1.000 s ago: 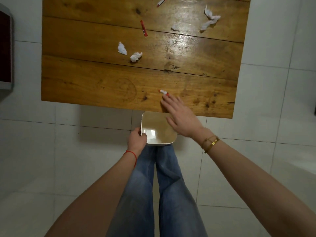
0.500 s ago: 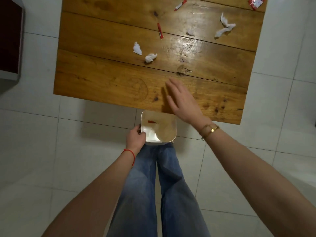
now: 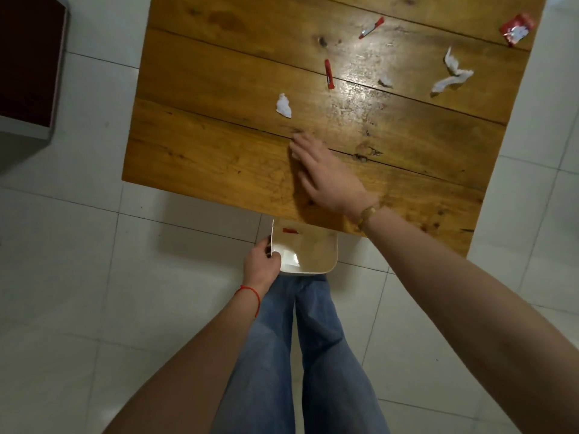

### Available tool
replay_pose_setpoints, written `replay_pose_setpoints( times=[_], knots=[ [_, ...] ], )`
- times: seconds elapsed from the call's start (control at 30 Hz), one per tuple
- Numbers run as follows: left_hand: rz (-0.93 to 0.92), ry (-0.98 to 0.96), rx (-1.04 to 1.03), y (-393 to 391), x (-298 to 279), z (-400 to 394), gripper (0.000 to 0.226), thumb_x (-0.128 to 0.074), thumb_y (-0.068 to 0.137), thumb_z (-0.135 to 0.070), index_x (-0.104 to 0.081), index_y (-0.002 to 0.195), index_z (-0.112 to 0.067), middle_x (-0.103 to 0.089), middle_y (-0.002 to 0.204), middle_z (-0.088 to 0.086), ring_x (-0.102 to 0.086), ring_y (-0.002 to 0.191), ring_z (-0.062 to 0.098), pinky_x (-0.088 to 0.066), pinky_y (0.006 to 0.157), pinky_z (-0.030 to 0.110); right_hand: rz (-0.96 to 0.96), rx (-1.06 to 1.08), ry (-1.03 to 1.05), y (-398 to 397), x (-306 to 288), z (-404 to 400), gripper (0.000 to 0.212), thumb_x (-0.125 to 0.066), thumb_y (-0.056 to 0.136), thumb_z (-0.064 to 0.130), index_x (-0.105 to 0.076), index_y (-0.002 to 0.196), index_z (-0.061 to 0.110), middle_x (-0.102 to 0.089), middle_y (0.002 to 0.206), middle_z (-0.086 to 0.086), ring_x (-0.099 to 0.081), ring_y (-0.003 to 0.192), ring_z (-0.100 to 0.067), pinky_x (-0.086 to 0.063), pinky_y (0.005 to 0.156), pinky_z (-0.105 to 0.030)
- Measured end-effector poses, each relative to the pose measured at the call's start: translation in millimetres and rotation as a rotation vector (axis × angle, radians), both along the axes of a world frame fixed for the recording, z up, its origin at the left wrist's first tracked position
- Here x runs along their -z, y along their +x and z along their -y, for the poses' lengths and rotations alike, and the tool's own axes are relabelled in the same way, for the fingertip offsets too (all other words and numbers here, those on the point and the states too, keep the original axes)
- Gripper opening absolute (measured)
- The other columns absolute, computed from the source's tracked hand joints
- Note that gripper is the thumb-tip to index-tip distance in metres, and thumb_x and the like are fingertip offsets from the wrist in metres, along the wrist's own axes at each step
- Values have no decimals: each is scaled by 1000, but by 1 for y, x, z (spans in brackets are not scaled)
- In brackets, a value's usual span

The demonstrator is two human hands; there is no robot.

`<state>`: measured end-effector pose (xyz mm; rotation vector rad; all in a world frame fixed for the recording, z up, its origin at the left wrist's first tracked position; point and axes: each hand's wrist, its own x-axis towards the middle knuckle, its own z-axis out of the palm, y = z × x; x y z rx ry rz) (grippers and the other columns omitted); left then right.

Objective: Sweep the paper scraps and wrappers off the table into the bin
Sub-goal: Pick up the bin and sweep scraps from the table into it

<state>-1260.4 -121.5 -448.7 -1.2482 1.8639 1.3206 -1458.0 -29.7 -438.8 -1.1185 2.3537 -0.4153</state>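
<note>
My right hand [image 3: 326, 177] lies flat and open on the wooden table [image 3: 203, 151], fingertips near the plank seam. Just beyond them sits a white paper scrap [image 3: 283, 105]. Farther back are a red wrapper [image 3: 328, 73], a red-and-white wrapper [image 3: 371, 27], a tiny scrap [image 3: 384, 83], a torn white tissue [image 3: 452, 76] and a crumpled red wrapper [image 3: 517, 29] at the far right corner. My left hand [image 3: 261, 261] grips the left rim of the white bin [image 3: 334, 258], held under the table's front edge. One red wrapper [image 3: 289, 230] lies inside the bin.
A dark red cabinet [image 3: 28, 57] stands at the left on the white tiled floor [image 3: 94, 277]. My legs in blue jeans [image 3: 291, 355] are right below the bin. The table's right edge meets bare floor.
My right hand swept the small red wrapper off the front edge into the bin, then reached farther onto the table. The second crumpled white scrap no longer shows near my fingertips.
</note>
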Motion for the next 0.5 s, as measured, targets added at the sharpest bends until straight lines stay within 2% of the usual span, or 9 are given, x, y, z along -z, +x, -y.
replay_pose_setpoints(
  times=[0.07, 0.17, 0.33, 0.4, 0.5],
  knots=[
    [2, -1, 4, 0, 0, 1, 43, -46, 85, -4, -59, 123, -17, -68, 107, 7, -58, 85, 19, -44, 75, 25, 17, -133, 15, 25, 1, -15, 60, -37, 97, 28, -18, 152, 15, -15, 160, -5, -7, 148, -19, -4, 121, -36],
    [-1, -10, 18, -1, -1, 2, 41, -48, 85, -5, -60, 122, -17, -69, 108, 7, -57, 82, 18, -41, 72, 24, 52, -303, 38, 61, 3, -35, 62, -33, 97, 31, -11, 153, 16, -12, 161, -5, -3, 149, -18, -5, 122, -41],
    [3, -35, 14, -2, -2, 5, 34, -51, 85, -7, -64, 116, -18, -70, 102, 7, -54, 76, 15, -38, 68, 21, 103, -465, -9, 88, 2, -51, 61, -34, 97, 27, -11, 153, 17, -13, 161, -3, 0, 149, -17, -2, 121, -42],
    [12, -34, 18, -2, -1, 7, 36, -50, 85, -6, -63, 118, -17, -70, 103, 8, -54, 78, 16, -38, 70, 22, 89, -414, -47, 76, -2, -46, 61, -34, 96, 27, -13, 153, 18, -13, 161, -4, 0, 149, -18, -2, 122, -42],
    [24, -10, 0, -2, -2, 9, 42, -47, 85, -4, -59, 124, -16, -68, 109, 8, -56, 85, 18, -41, 75, 24, 16, -153, -62, 35, -6, -26, 59, -32, 98, 31, -14, 153, 18, -12, 161, -5, -2, 149, -18, -4, 121, -42]
  ],
)
